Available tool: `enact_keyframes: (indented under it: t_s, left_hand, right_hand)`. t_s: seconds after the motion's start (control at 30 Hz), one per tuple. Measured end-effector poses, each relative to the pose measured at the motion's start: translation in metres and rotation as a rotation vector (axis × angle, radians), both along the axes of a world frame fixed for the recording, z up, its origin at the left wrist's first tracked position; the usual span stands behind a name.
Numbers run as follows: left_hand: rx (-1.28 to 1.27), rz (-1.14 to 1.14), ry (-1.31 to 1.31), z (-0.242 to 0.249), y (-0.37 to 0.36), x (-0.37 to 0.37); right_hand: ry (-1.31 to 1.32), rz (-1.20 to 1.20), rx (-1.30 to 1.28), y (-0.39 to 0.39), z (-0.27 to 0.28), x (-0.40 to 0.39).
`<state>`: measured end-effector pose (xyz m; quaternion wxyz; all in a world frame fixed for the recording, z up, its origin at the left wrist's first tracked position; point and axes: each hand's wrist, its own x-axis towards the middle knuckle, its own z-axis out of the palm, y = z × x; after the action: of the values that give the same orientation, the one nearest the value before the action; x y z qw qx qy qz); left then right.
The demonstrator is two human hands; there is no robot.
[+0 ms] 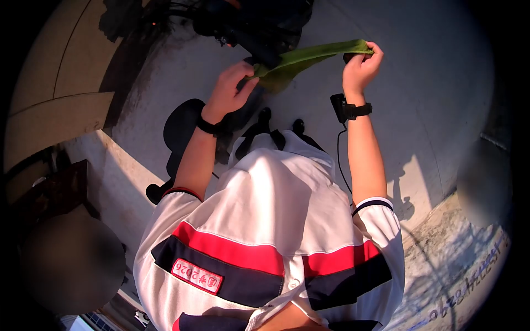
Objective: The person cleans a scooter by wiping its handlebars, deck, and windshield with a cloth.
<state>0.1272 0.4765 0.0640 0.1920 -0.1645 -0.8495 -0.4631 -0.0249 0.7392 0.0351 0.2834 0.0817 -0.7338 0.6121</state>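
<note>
The left hand (pixel 229 91) pinches one end of a green cloth (pixel 301 59), fingers closed on it, a black band on the wrist. The cloth stretches up and to the right, held in the air above a pale floor (pixel 430 105). The right hand (pixel 361 69) grips the other end, fingers curled shut round it, with a black strap (pixel 348 109) and cable at its wrist.

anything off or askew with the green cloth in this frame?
Nothing damaged or spilled. The green cloth is stretched between the left hand and right hand, pinched at each end. It is twisted rather than flat, bunching and sagging near the left hand.
</note>
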Motion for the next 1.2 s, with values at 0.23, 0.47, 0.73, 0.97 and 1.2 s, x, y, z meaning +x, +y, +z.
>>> enact_keyframes:
  t_s: [0.23,0.47,0.73,0.97,1.2]
  left_hand:
    - [-0.055,0.081,-0.015,-0.004,0.009,0.033]
    - [-0.048,0.172,-0.042,0.005,0.024,0.073]
    - [-0.007,0.544,0.171,0.011,0.016,0.06]
    - [-0.062,0.594,0.294,0.032,0.013,0.007]
    - [0.053,0.576,0.292,0.023,-0.009,-0.034]
  right_hand:
    - [-0.064,0.07,-0.085,0.0,-0.014,0.0]
    - [-0.125,0.066,-0.212,-0.006,-0.008,-0.003]
    - [-0.006,0.19,0.086,-0.016,0.016,-0.001]
    - [-0.005,0.591,0.275,-0.028,0.049,0.011]
    - [0.049,0.459,0.215,-0.027,0.034,0.002]
